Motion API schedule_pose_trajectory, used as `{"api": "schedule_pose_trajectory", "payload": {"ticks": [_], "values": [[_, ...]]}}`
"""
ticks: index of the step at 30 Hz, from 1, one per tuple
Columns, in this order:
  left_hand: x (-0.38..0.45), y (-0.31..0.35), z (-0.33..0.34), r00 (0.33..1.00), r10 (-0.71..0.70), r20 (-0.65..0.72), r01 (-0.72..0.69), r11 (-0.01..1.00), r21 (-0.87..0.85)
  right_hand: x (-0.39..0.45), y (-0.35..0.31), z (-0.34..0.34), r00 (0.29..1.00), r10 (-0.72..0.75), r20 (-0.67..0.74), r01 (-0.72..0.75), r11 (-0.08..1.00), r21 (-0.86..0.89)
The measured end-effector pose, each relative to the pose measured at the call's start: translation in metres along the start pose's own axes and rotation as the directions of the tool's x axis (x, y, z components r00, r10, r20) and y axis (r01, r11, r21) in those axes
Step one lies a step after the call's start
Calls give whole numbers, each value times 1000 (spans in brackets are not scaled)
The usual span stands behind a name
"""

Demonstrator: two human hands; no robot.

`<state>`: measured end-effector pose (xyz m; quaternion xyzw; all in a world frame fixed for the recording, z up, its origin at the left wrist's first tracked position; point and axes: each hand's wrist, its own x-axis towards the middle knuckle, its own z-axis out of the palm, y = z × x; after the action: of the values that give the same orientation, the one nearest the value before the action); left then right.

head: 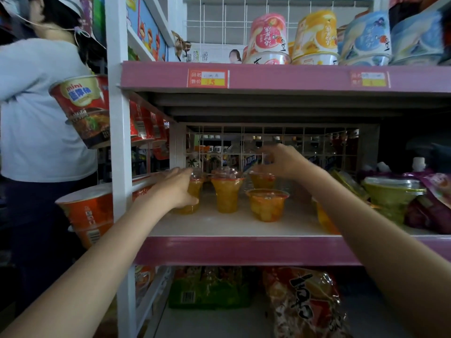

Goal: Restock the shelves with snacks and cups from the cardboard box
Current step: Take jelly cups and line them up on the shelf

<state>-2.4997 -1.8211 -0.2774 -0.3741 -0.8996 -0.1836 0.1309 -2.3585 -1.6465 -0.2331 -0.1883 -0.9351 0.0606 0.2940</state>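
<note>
Several clear cups of orange fruit jelly stand on the middle shelf (219,228). My left hand (179,186) grips the leftmost cup (191,201) round its side, thumb in front. Beside it stands a tall cup (227,191). My right hand (280,162) hovers over the rear cup (262,180), fingers curled at its clear domed lid; whether they pinch the lid is hard to tell. A wider, shorter cup (267,204) stands in front. Another orange cup (325,220) is half hidden behind my right forearm.
A green jelly cup (393,196) and purple pouches (434,196) fill the shelf's right. Fruit cups (268,37) sit on the pink shelf above, snack bags (305,306) below. A person in a grey shirt (36,106) stands left, beside red noodle cups (83,108). Wire grid backs the shelf.
</note>
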Motion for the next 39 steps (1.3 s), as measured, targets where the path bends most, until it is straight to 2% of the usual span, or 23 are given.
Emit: {"api": "schedule_pose_trajectory", "payload": {"ticks": [2,4,7,11,17,19,24,28,31,34,39], "values": [[-6,22,3,991,16,-129,3,989,148,7,17,0,995,80,53,-74,991,-107],[-4,43,7,960,138,-243,-93,978,184,17,27,11,989,109,103,-99,990,-100],[11,58,19,922,326,-211,-300,943,146,30,32,27,983,105,148,-93,992,-82],[22,55,36,922,333,-196,-328,943,57,47,33,43,977,169,128,-162,985,-60],[19,55,35,892,369,-259,-393,918,-47,50,33,50,961,274,-40,-268,957,115],[15,57,35,872,398,-285,-443,888,-118,41,32,39,962,260,-86,-242,954,178],[2,71,34,839,469,-276,-539,787,-302,-6,30,5,959,124,-255,-81,982,170],[-11,99,35,833,535,-139,-546,757,-359,-38,36,-2,928,45,-369,-1,993,120],[-14,112,41,836,548,-24,-536,805,-254,-54,38,-10,907,-7,-421,39,997,67],[-14,112,48,840,520,-155,-542,795,-273,-63,36,-18,880,-28,-474,58,997,48],[-28,94,31,870,346,-352,-472,794,-384,-75,31,-26,868,-38,-496,79,995,63]]}}
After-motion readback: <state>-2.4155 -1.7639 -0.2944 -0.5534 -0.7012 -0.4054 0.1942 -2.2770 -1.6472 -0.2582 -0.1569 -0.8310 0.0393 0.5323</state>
